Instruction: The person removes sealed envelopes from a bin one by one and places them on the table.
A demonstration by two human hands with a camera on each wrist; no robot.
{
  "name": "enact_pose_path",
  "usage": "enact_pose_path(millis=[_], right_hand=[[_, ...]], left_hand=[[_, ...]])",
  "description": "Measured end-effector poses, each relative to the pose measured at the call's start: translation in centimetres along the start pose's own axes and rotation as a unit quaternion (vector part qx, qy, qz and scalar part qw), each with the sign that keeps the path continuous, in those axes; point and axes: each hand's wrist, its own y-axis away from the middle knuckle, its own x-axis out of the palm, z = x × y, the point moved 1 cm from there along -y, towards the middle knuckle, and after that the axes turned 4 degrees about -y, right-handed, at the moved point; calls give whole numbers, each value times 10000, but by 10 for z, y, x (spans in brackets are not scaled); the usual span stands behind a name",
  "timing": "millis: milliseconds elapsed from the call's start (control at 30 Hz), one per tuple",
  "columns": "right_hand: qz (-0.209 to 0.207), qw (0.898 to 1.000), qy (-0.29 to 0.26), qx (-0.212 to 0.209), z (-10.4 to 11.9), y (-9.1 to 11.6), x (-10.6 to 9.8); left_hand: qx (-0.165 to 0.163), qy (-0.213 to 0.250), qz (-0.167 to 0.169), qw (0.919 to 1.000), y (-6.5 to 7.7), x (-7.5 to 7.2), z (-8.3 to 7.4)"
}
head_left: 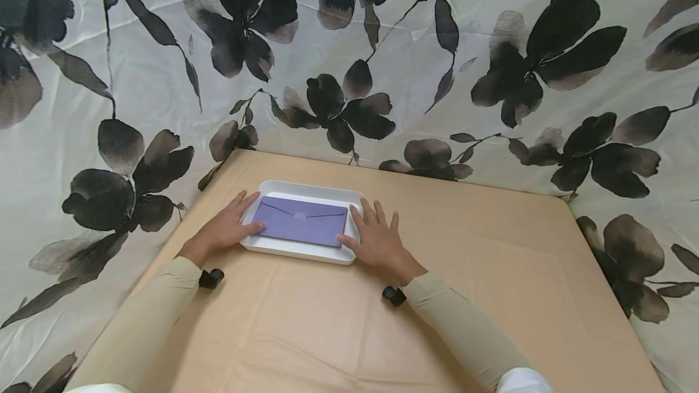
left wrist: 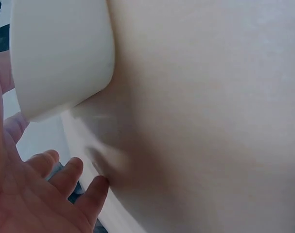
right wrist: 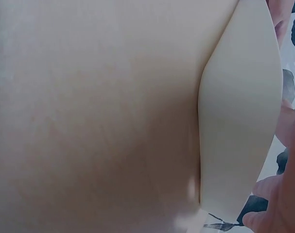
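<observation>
both hands [head_left: 225, 229] [head_left: 378, 240] (fingers spread [head_left: 380, 212]) touch the white tray [head_left: 300, 250].

- Head view: looks forward and down from above the near side; takes in the tabletop [head_left: 491, 247], both forearms [head_left: 464, 326] and the floral cloth [head_left: 437, 102] at middle range.
- Left wrist camera [head_left: 212, 278]: sits under the wrist, faces past the left hand [head_left: 226, 229] at close range; image lies sideways, with the tray [head_left: 297, 251] at upper left.
- Right wrist camera [head_left: 394, 296]: sits likewise, faces past the right hand [head_left: 377, 238]; tray wall fills the right side, close.
- Shared coverage: head and each wrist view share that hand, tray and tabletop.
</observation>
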Motion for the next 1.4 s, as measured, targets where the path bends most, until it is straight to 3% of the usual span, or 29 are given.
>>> enact_pose_path(millis=[333, 600, 867, 1100, 1267, 1400], right_hand=[[-116, 9998, -55, -158, -1, -2, 1], [-52, 9986, -449, -279, -1, -4, -1], [-36, 9968, -753, -276, -1, -5, -4], [38, 9902, -1353, -335, 4, -8, -9], [74, 9796, -1979, -342, 5, -12, -12], [92, 9723, -2321, -273, 4, -16, -16]], left_hand=[[22, 365, -51, 9993, -7, -8, 3], [-213, 897, 98, 9957, -12, -12, 5], [-199, 1255, 312, 9914, -11, -13, 8], [-334, 1954, 707, 9776, -12, -14, 15], [-564, 2579, 1030, 9590, -16, -14, 20], [-687, 2809, 1222, 9494, -21, -15, 23]])
